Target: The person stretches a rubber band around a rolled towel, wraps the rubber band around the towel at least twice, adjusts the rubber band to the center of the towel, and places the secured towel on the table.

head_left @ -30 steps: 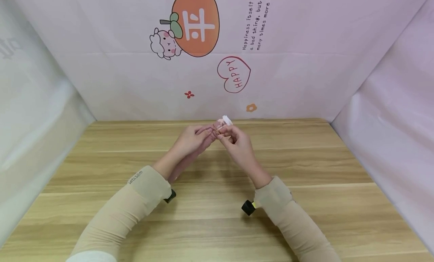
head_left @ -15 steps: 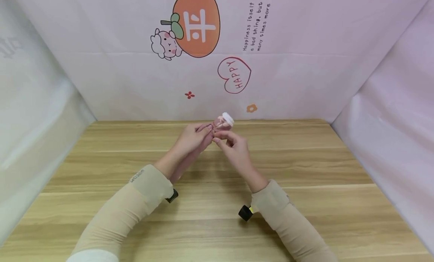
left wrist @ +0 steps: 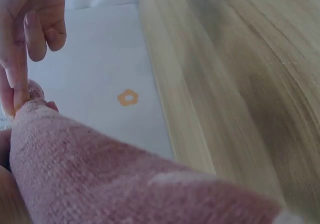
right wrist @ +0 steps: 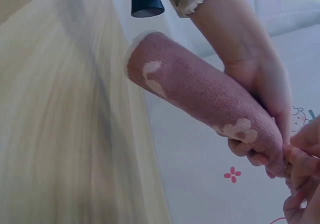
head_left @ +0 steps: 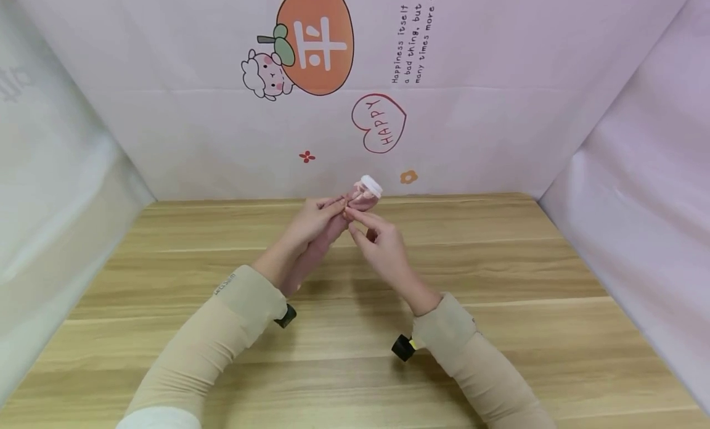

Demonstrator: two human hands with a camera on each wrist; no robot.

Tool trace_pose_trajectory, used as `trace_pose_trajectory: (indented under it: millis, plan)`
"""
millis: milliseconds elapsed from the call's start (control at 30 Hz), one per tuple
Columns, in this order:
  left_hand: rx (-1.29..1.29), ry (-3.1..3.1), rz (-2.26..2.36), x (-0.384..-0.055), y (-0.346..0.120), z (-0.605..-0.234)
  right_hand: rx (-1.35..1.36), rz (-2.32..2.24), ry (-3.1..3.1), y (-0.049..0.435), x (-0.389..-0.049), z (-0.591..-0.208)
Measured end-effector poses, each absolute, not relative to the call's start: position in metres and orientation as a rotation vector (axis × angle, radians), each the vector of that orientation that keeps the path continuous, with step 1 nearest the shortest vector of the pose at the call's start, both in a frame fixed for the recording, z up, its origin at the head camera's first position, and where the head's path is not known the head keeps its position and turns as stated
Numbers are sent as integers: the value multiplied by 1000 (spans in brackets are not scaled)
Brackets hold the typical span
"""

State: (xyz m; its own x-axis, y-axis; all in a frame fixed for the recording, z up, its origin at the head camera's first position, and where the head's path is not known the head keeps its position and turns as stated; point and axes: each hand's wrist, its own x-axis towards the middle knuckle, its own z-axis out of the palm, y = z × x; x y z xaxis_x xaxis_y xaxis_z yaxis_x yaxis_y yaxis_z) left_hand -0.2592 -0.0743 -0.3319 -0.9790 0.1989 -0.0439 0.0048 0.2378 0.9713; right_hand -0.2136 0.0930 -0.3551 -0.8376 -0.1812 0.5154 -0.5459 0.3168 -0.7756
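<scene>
A pink rolled towel (head_left: 316, 256) with pale patches and a white edge slants up from the table, narrowed to a neck near its far end. My left hand (head_left: 313, 222) grips it around that neck; in the right wrist view the left fingers (right wrist: 252, 154) curl under the towel roll (right wrist: 200, 84). My right hand (head_left: 383, 241) works at the neck with thumb and index finger. At its fingertips a thin orange band (left wrist: 19, 105) shows in the left wrist view, mostly hidden by the fingers. Past the neck, the towel's end flares out with a white tip (head_left: 370, 185).
A wood-grain table (head_left: 355, 367) lies under both forearms. Behind it stands a white printed backdrop (head_left: 471, 127), and white cloth sides hang at left and right. A black wrist camera (head_left: 403, 347) sits below the right cuff.
The towel's far end has risen and shows more beyond the hands. My right hand has shifted slightly left and down along the neck, uncovering the end. The left hand keeps its grip.
</scene>
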Motion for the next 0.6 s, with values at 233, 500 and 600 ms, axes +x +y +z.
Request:
trace_pose_trajectory:
  millis: [233, 500, 600]
  plan:
    - [140, 2300, 1822, -261, -83, -328, 761, 1435, -2365, 98, -214, -352]
    - [42, 2051, 1985, -262, -86, -327, 814, 1514, -2457, 100, -219, -350]
    - [-18, 1997, 1990, -262, -86, -327, 786, 1637, -2446, 102, -224, -349]
